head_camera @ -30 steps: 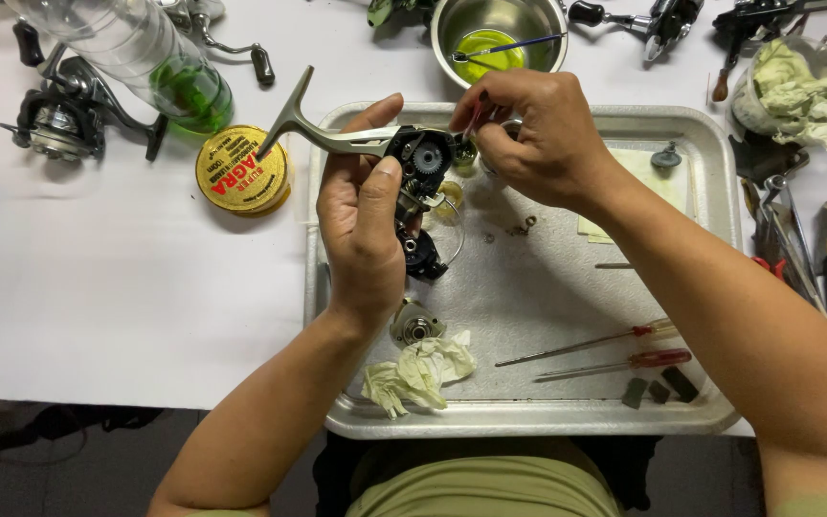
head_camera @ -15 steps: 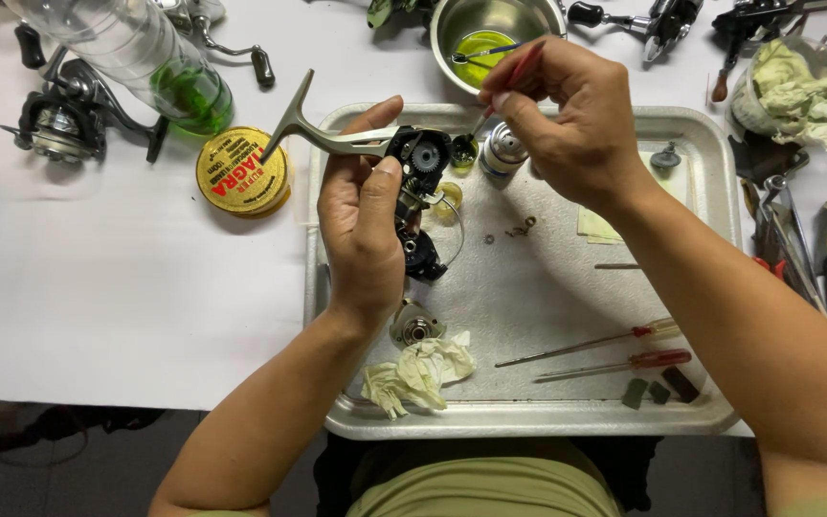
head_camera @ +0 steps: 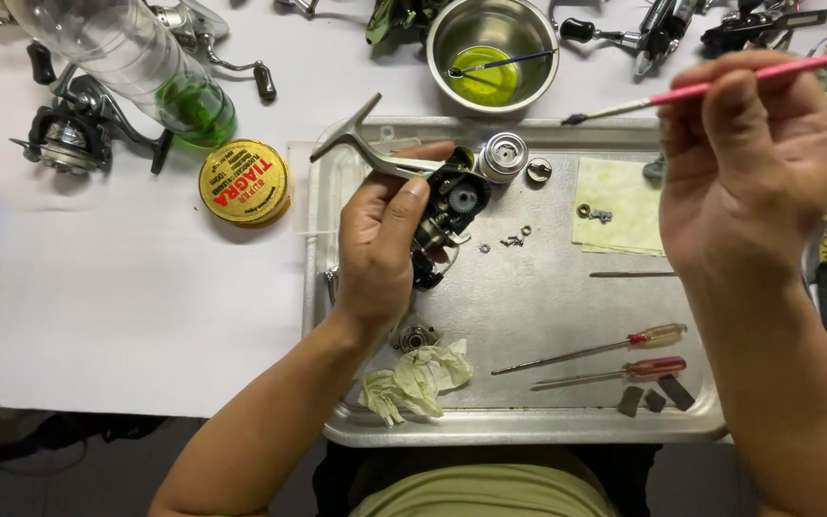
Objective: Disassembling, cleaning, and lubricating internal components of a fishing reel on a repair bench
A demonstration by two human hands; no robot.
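Over a metal tray (head_camera: 528, 426), the left hand (head_camera: 380, 254) grips a black fishing-reel body (head_camera: 447, 215) near the tray's upper-left corner, fingers wrapped around it, its silver stem jutting past the rim. The right hand (head_camera: 744, 163), raised above the tray's right edge, pinches a pink-handled brush (head_camera: 720, 86), bristles pointing toward a steel bowl (head_camera: 492, 43) of yellow-green liquid. The tray's centre lies open between a crumpled cloth (head_camera: 413, 378) and two screwdrivers (head_camera: 605, 354).
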